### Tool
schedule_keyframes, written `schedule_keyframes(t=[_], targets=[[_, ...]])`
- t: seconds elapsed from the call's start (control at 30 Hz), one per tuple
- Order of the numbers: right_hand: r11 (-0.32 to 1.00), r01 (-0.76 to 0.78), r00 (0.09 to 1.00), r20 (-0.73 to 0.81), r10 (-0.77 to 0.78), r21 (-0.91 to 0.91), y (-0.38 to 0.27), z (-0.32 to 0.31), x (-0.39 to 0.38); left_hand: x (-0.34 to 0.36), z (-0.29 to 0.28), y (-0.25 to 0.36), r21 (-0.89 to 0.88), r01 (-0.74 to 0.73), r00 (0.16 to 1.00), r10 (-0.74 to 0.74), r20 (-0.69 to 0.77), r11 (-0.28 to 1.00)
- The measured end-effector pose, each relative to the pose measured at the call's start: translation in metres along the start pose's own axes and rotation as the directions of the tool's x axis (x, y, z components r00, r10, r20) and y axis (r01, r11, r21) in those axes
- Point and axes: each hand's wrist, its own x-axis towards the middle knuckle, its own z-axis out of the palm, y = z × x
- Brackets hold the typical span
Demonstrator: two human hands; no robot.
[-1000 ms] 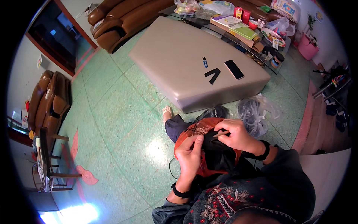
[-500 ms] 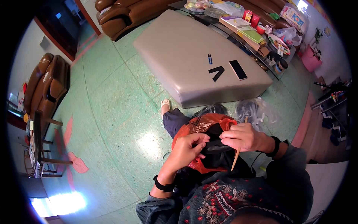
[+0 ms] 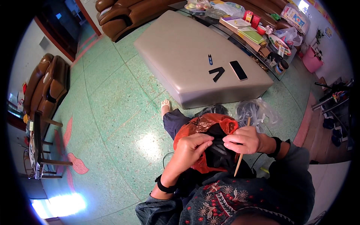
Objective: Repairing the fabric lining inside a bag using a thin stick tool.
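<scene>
My left hand pinches dark material, apparently fabric, over an orange-red plastic bag on my lap. My right hand holds a light wooden stick upright in its curled fingers, with thumb and forefinger closed at the same dark material. Beyond them, on the grey padded ottoman, lie small blue snips, a black folded strip and a phone. Clear plastic bags with dark contents lie on the floor by the ottoman.
Brown leather sofas stand at the back and left, with a wooden chair at the left. A glass table behind the ottoman is piled with books, bags and trays. A pink bucket and a metal rack are at the right.
Both hands have moved closer to level over the bag. The wooden stick in my right hand has swung from slanted sideways to upright. The view has shifted slightly.
</scene>
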Motion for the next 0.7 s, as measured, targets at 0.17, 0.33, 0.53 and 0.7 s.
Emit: schedule_keyframes(t=[0.17,0.33,0.53,0.7], targets=[[0.998,-0.07,0.997,0.012,0.07,-0.007,-0.002,-0.001,0.0,-0.001,0.007,0.009,0.32,-0.157,0.983,0.178,-0.037,0.934],[0.977,-0.212,0.976,-0.05,0.21,-0.025,0.0,0.006,-0.005,-0.003,0.019,0.005,0.173,-0.158,0.971,0.185,-0.15,0.972],[0.985,-0.17,0.981,-0.104,0.165,-0.038,0.0,0.009,-0.007,0.0,0.013,-0.001,0.192,-0.191,0.973,0.212,-0.092,0.963],[0.956,-0.291,0.952,-0.088,0.293,0.033,-0.001,0.009,-0.001,0.001,0.021,0.003,0.242,-0.229,0.952,0.269,-0.147,0.943]])
